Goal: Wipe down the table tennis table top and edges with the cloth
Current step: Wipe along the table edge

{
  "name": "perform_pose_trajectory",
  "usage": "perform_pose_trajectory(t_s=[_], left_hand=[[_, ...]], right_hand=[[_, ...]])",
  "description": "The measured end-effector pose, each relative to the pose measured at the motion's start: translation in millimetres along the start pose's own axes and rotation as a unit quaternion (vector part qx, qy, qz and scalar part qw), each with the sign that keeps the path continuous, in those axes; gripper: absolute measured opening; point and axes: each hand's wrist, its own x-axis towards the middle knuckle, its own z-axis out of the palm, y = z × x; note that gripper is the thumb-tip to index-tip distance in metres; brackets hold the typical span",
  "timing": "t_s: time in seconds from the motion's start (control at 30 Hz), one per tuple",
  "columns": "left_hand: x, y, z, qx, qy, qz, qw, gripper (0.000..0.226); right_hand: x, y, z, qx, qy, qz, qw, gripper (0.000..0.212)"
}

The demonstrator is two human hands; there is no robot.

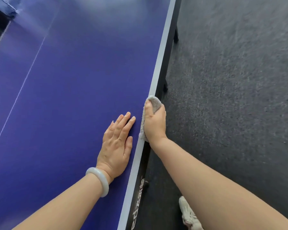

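Right hand: your right hand (155,121) grips the grey cloth (154,103) over the table edge (163,53), frame centre.
Left hand: your left hand (117,145) lies flat, holding nothing, on the blue table top (81,80).

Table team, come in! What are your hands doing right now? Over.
Left hand flat on the blue table top. Right hand grips the cloth on the white edge. Nothing blocks the edge ahead.

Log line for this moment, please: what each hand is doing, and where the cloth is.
phase: edge wipe | right hand: grips cloth against table edge | left hand: flat on table top
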Motion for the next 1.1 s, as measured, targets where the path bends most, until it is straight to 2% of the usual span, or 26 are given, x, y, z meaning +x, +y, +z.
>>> perform_pose_trajectory(t_s=[0.17,0.4,0.53,0.63,0.8,0.9,1.0,1.1], left_hand=[[0.3,3.0,-2.8,0.001,-0.016,-0.007,1.000,0.054],[10.7,8.9,-21.7,0.007,-0.040,-0.001,0.999,0.050],[70.3,1.7,-39.3,-0.008,0.005,0.031,0.999,0.035],[137.3,2.8,-38.2,-0.004,0.026,0.008,1.000,0.045],[222.0,10.3,-20.5,0.019,0.003,-0.006,1.000,0.053],[228.5,11.8,-11.9,0.001,0.018,-0.002,1.000,0.051],[227.8,9.3,-10.9,-0.013,0.019,0.005,1.000,0.052],[229.4,11.7,-12.6,-0.005,0.016,0.002,1.000,0.053]], right_hand=[[3.3,3.8,-6.1,-0.038,-0.030,-0.014,0.999,0.040],[0.8,-5.1,-11.6,-0.064,-0.078,0.013,0.995,0.058],[2.7,-4.9,-11.7,-0.078,-0.079,0.017,0.994,0.058],[2.6,-4.6,-10.5,-0.081,-0.075,0.019,0.994,0.062],[1.2,-2.5,-13.0,-0.062,-0.082,0.023,0.994,0.058],[7.7,-4.3,-7.7,-0.061,-0.065,0.027,0.996,0.066],[51.7,-27.9,1.0,-0.029,-0.007,0.012,0.999,0.072],[120.6,-61.3,2.3,0.022,0.028,0.002,0.999,0.058]])
